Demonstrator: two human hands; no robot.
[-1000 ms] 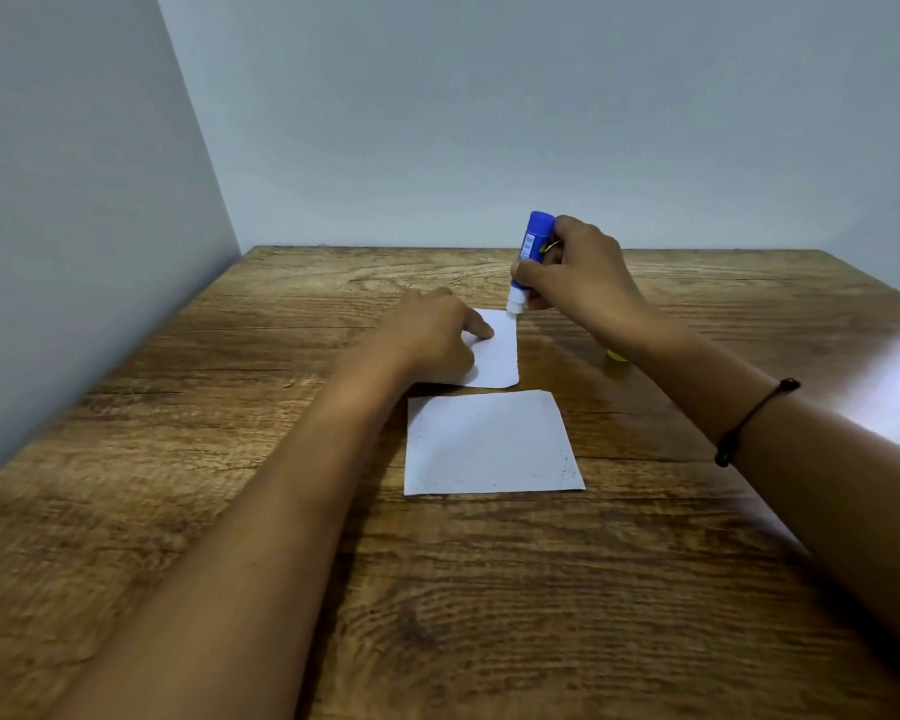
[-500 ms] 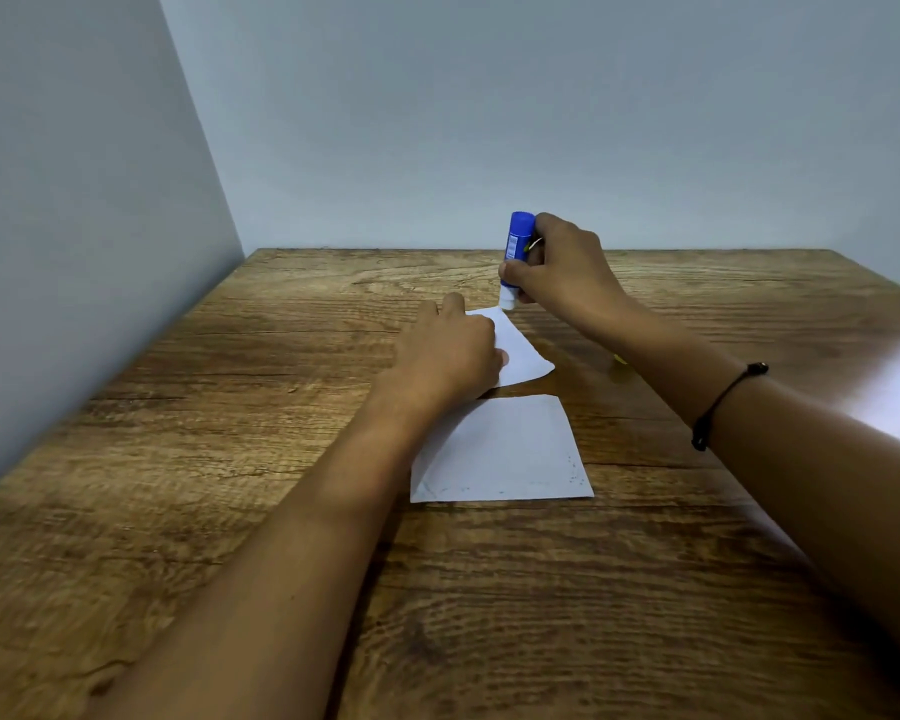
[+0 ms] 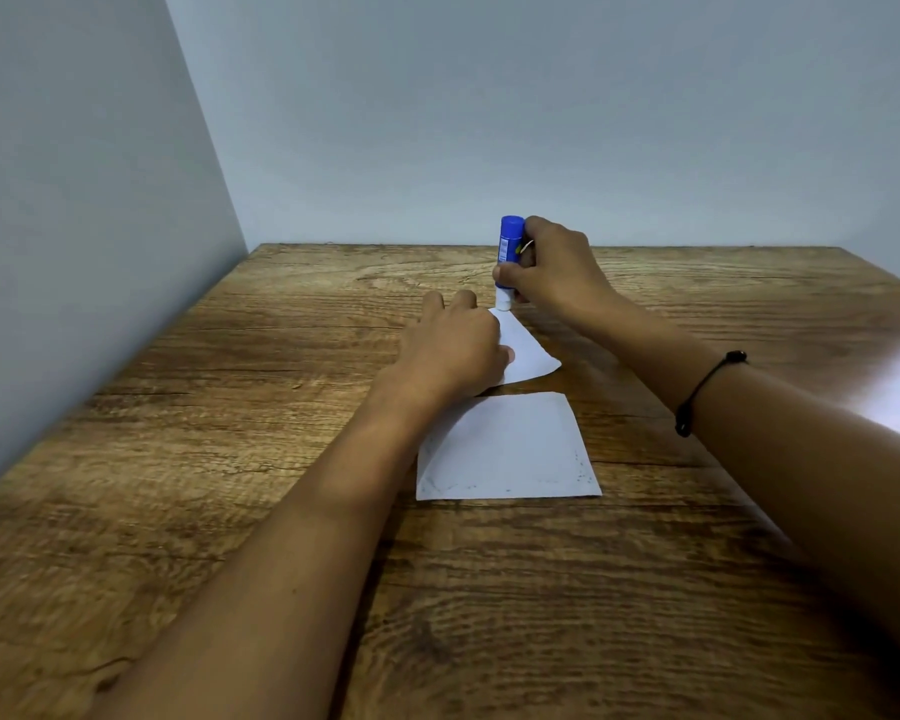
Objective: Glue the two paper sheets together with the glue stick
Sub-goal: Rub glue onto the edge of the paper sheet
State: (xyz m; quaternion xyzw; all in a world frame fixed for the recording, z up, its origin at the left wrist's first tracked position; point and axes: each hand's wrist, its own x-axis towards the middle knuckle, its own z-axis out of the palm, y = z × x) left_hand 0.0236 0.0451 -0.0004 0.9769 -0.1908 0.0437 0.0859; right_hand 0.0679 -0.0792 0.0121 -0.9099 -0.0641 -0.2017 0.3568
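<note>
Table (image 3: 645, 615) bears both sheets, just apart: near sheet (image 3: 510, 449) bare, far sheet (image 3: 528, 350) pinned by the left hand (image 3: 453, 350), fingers pressing down. Right hand (image 3: 557, 267) clamps its fingers round the upright glue stick (image 3: 509, 241), tip on the far sheet's far corner. Best pin firmly and stroke lightly toward the edge, lest the paper drag.

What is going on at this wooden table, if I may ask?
A person is gluing paper. Their right hand grips an upright blue glue stick, its white tip pressed on the far corner of the farther white paper sheet. Their left hand presses that sheet down on the brown wooden table. The nearer white paper sheet lies flat, separate and not yet joined.
</note>
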